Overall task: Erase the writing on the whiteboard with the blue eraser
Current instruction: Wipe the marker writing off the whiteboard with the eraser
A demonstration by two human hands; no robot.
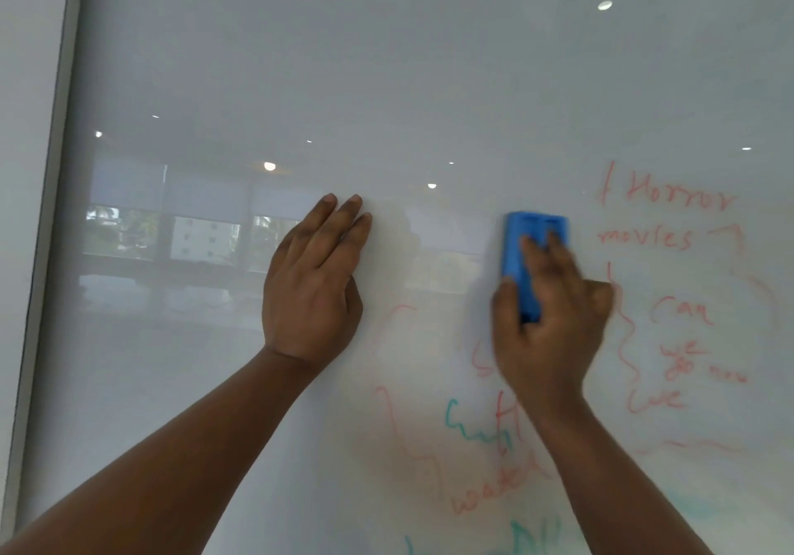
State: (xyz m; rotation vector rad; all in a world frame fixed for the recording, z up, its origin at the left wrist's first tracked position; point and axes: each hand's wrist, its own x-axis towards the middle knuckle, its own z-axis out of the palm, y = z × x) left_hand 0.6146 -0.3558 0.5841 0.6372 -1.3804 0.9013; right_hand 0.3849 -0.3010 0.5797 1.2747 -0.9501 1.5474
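On the whiteboard, the left hand lies flat at nine o'clock of the eraser; writing sits at three o'clock.

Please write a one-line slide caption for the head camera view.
Right hand presses the blue eraser to the whiteboard beside red writing; left hand lies flat.

Blue eraser upright on whiteboard

A blue eraser sits under my right hand, blurred, on a glossy pale grey-white whiteboard. Red writing runs from 3 o'clock down to 5 o'clock; teal-green scrawls mark 6 o'clock. The frame at 9 o'clock is grey.
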